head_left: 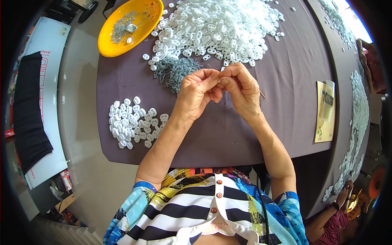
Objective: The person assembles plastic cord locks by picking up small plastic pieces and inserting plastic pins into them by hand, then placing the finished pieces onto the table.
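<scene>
My left hand (195, 93) and my right hand (244, 93) meet above the table, both closed, thumbs and fingertips pinched together. Between the fingertips a small white piece barely shows; the fingers hide most of it. Just beyond my left hand lies a pile of small grey, screw-like parts (173, 70). Farther back spreads a large heap of white oval plastic pieces with holes (220, 30). To the left of my left forearm sits a smaller group of white oval pieces (130, 121) with dark marks on some faces.
A yellow plate (108, 48) with thin metal bits stands back left on the brown-covered table (204, 141). At right are a tan card (323, 134) and clear plastic case (327, 104). Another person's hands (344, 197) are beside the right-hand table. Black cloth (30, 110) lies left.
</scene>
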A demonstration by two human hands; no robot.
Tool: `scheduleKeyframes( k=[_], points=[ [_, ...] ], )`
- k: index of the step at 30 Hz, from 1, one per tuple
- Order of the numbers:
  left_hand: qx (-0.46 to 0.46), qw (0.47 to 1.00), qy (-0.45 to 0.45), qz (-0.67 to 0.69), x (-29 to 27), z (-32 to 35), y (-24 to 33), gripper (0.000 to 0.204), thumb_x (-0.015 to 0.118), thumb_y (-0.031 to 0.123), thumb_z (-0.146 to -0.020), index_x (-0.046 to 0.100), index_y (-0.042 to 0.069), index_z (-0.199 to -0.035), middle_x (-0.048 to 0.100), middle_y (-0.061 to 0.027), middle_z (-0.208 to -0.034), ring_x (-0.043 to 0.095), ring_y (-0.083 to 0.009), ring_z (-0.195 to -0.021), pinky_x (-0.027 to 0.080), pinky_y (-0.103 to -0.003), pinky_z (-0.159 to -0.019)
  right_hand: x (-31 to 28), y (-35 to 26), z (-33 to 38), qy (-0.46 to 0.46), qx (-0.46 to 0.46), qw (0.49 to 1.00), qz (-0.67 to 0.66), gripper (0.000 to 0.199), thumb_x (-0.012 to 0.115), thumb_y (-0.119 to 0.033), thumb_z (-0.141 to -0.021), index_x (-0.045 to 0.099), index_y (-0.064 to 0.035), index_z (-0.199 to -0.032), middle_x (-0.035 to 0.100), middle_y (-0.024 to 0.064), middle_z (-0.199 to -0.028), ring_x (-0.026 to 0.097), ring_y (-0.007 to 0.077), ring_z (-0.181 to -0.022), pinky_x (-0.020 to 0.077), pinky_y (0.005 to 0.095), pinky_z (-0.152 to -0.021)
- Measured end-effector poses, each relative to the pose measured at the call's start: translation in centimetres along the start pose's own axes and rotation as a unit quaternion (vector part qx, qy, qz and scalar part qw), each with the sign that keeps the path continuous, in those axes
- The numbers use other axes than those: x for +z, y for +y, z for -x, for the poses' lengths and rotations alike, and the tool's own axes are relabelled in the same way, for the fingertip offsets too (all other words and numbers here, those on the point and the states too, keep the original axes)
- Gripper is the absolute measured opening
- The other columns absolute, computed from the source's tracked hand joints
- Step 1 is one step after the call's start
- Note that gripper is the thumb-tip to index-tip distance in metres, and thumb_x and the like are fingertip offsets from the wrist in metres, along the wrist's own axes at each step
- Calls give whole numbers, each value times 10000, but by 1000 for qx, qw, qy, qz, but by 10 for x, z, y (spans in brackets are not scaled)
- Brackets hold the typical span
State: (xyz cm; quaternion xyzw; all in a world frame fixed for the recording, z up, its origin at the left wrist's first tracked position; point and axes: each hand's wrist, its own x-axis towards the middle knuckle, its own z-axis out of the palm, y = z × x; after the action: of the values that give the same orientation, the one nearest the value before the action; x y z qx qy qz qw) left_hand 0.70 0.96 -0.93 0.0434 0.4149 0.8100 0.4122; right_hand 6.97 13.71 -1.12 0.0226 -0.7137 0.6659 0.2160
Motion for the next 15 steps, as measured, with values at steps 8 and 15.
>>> scheduleKeyframes(
  k=[8, 15],
  points=[
    [62, 988, 15, -141, 10, 2, -4, 164, 572, 120, -845, 600, -21, -925, 631, -107, -747, 598, -138, -564, 500, -247, -498, -6, 6, -1, 41, -9, 996, 83, 35, 528, 5, -828, 538, 3, -795, 537, 33, -735, 536, 92, -612, 434, 218, -550],
    [97, 983, 72, -140, 12, 2, -4, 173, 566, 129, -851, 602, -33, -903, 633, -114, -723, 586, -125, -525, 487, -235, -451, -5, -5, -2, 60, 80, 994, -32, 69, 510, 4, -854, 574, -4, -878, 555, 12, -763, 563, 71, -665, 469, 207, -608]
  ],
)
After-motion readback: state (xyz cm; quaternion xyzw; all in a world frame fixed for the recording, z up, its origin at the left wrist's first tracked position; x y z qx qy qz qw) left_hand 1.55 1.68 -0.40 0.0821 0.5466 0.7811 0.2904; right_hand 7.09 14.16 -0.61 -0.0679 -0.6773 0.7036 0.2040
